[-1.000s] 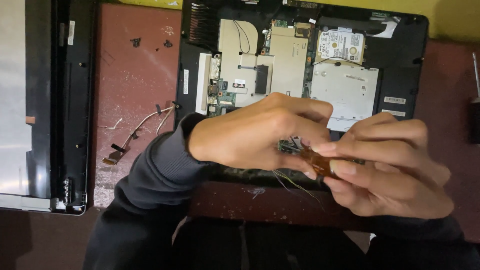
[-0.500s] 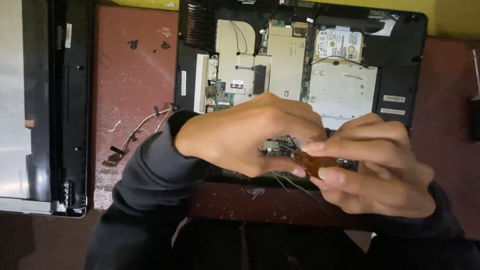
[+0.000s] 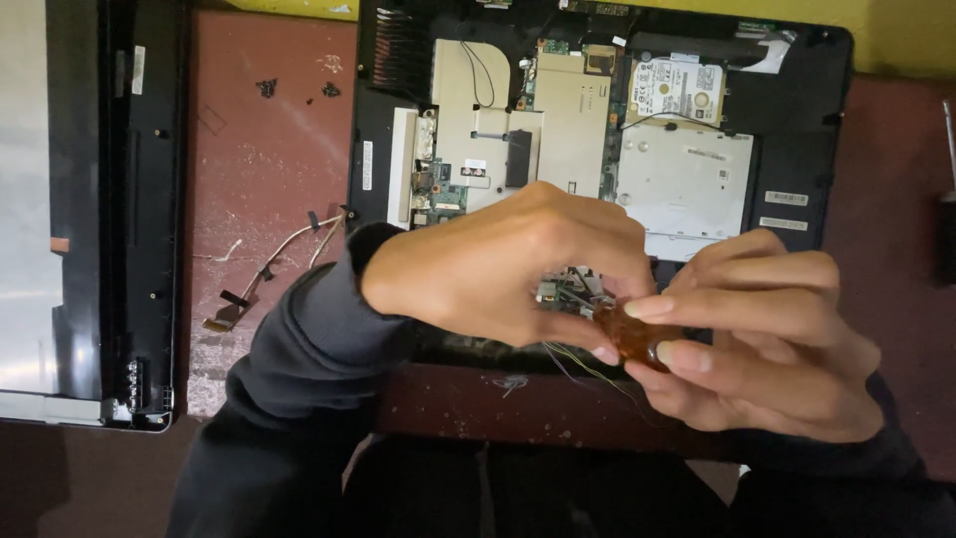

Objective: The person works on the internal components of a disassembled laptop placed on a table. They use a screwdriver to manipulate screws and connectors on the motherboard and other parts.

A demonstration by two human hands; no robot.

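While both hands met above the worktop's near edge:
Right hand point(image 3: 767, 344): fingers pinched an amber-brown taped piece point(image 3: 629, 335).
Left hand point(image 3: 508, 264): fingers closed on the same piece, fine wires point(image 3: 588, 367) trailing beneath.
Small circuit board point(image 3: 570, 287): just behind the piece, partly hidden.
Opened laptop base point(image 3: 597, 130): farther back, internals exposed.
Loose flat cable point(image 3: 261, 284): left, on the reddish worktop point(image 3: 269, 179).
Detached screen panel point(image 3: 85, 219): far left.

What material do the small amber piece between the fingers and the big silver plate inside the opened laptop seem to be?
Small amber-brown piece: probably translucent plastic or film tape, glossy; light shines on it.
Big flat silver plate: likely sheet metal, matte grey, with stamped lines and screw holes.
Both hands pinch the amber piece.
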